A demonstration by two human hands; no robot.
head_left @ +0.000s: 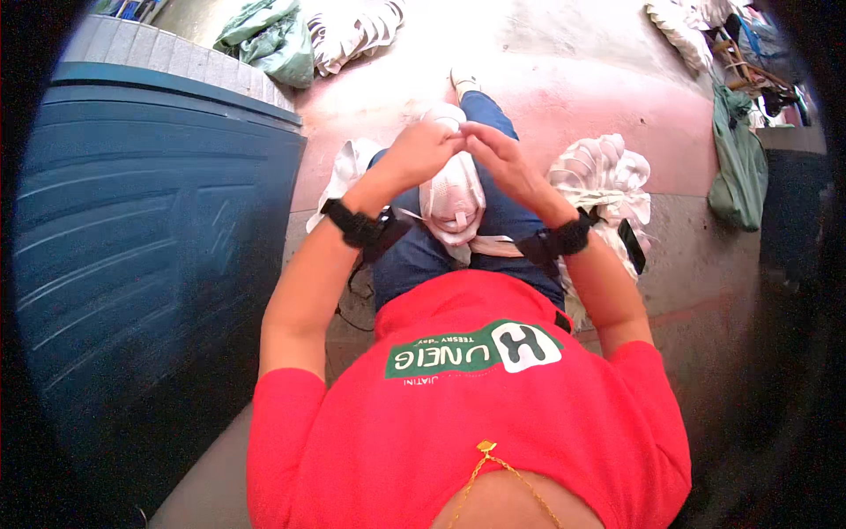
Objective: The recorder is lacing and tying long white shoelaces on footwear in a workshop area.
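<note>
A pale-pink mesh, shoe-shaped piece (454, 203) is resting between blue-jeaned thighs (499, 204), near the left hand (421, 154) and right hand (509, 166); whether fingers are grasping anything, I cannot tell. Spreading thighs could be causing its fall.

Left hand (421, 152), right hand (511, 167), close together
</note>
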